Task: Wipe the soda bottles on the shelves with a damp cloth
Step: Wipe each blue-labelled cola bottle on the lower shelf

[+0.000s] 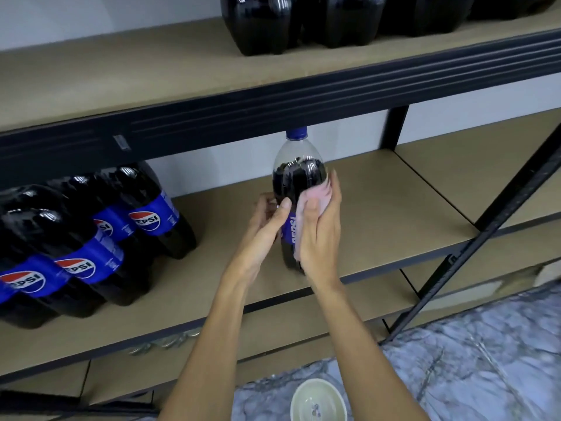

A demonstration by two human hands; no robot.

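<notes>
My left fingers (266, 202) curl round Pepsi bottle (299, 174), steadying it upright; right fingers (333, 189) wrap pink cloth (314, 198) against opposite side, likely for wiping pressure.

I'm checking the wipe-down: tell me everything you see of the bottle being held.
The bottle is clear plastic, dark cola filling it to the shoulder, with a blue cap and a blue Pepsi label. It stands upright on the shelf. The left hand grips its left side; the right hand presses a pink cloth against its right side.
</notes>
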